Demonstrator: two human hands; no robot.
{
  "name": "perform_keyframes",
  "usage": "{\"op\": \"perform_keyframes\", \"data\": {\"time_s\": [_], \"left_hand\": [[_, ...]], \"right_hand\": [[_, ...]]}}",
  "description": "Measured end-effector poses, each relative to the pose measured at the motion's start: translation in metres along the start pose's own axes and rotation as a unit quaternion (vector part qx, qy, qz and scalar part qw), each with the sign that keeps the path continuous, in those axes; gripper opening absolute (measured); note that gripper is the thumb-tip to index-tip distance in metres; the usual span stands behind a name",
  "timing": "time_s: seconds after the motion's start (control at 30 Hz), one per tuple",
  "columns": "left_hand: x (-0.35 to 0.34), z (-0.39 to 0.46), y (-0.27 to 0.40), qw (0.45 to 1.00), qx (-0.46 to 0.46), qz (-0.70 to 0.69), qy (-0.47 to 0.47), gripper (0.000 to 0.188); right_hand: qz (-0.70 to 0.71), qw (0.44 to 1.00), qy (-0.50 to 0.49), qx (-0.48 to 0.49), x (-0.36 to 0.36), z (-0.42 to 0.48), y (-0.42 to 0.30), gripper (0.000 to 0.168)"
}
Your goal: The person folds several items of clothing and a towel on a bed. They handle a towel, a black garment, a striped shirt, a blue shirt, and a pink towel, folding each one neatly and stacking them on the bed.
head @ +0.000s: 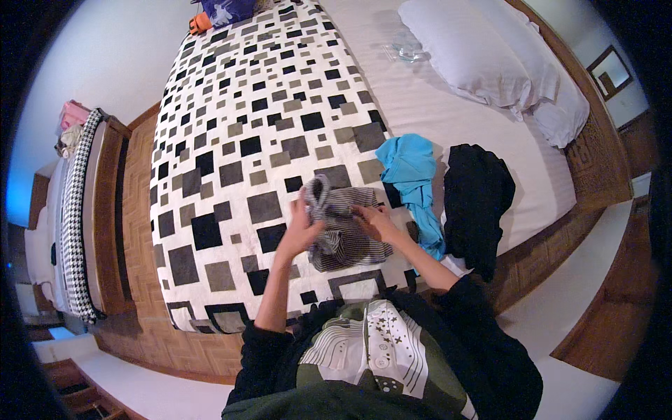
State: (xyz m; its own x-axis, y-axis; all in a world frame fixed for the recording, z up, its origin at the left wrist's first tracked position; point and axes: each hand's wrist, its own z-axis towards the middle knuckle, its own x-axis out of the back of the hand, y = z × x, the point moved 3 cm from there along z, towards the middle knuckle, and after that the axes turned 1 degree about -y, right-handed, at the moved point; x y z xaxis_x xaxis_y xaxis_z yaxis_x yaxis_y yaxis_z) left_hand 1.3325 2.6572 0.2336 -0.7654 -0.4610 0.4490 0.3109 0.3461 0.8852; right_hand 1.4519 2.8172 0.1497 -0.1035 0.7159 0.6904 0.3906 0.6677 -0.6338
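A grey garment with thin dark stripes [362, 251] lies bunched on the patterned blanket in front of me. My left hand [303, 227] holds its left side, where a blurred, rolled part of the cloth rises beside the fingers. On the garment's upper right, the fingertips of my right hand [377, 222] pinch the fabric. Just right of that hand is a crumpled turquoise garment [409, 165], stretching from the blanket's edge toward my right forearm. A black garment [475, 197] lies farther right on the pale sheet.
The blanket with black and grey squares [220, 173] covers the bed's left part. White pillows [472, 58] and a clear plastic item [407, 50] lie toward the headboard [588, 152]. A purple bag [228, 11] and an orange object [199, 23] sit at the far end. Another bed [79, 210] stands left across the wooden floor [139, 220].
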Motion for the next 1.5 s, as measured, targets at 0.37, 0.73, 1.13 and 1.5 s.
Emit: {"op": "perform_keyframes", "data": {"time_s": [0.37, 0.73, 1.13, 1.5], "left_hand": [[-0.096, -0.020, 0.012, 0.980, -0.028, 0.195, -0.005, 0.078], [-0.088, -0.055, -0.052, 0.910, -0.127, 0.383, -0.090, 0.051], [-0.051, 0.034, -0.100, 0.963, 0.161, -0.213, 0.042, 0.035], [-0.049, 0.000, -0.105, 0.929, 0.229, -0.284, 0.058, 0.034]], "right_hand": [[0.355, 0.928, 0.084, -0.075, -0.002, 0.006, 0.028, 0.051], [0.115, 0.932, 0.310, -0.146, -0.014, 0.003, 0.035, 0.066], [0.185, 0.934, 0.197, -0.235, -0.041, -0.072, 0.028, 0.088], [0.325, 0.847, 0.387, -0.167, -0.017, -0.065, 0.068, 0.068]]}}
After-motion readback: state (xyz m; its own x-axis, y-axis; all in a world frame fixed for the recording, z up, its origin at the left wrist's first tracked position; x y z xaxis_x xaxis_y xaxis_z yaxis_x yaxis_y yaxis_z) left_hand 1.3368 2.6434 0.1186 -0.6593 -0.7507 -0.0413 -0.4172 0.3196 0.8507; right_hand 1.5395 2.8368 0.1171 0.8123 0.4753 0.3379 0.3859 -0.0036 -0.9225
